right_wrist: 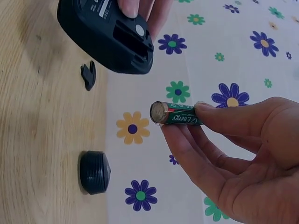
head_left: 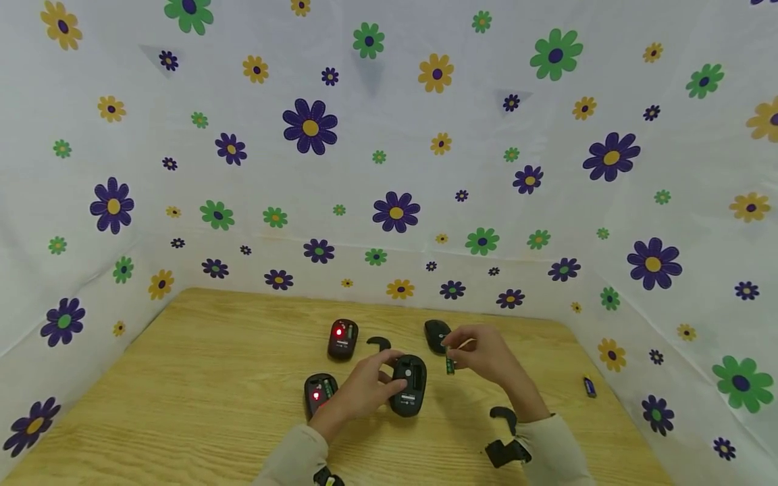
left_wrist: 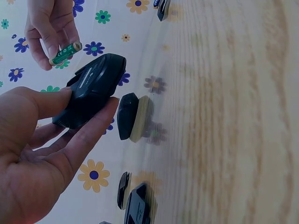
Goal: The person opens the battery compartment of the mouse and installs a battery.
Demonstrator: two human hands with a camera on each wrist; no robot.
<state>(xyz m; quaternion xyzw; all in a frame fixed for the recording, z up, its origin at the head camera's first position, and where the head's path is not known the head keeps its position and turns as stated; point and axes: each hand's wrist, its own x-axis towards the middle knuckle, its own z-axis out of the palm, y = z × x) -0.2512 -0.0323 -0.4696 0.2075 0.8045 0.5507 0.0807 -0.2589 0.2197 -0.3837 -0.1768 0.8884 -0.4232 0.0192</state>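
My left hand (head_left: 367, 388) grips a black computer mouse (head_left: 409, 399) by its sides, held above the table. Its underside faces up, and the battery slot (right_wrist: 131, 42) is uncovered with no battery in it. To the right, my right hand (head_left: 486, 354) pinches a green AA-type battery (head_left: 450, 366) between thumb and fingers. In the right wrist view, one flat end of the battery (right_wrist: 159, 112) points toward the mouse. Battery and mouse are a short gap apart.
Two overturned mice, one farther back (head_left: 342, 347) and one nearer (head_left: 315, 388), glow red with batteries inside. Another mouse (head_left: 435, 335) stands upright behind my right hand. Curved black covers lie at the back (head_left: 379, 342) and by the right sleeve (head_left: 503, 414). A blue battery (head_left: 589, 387) lies far right.
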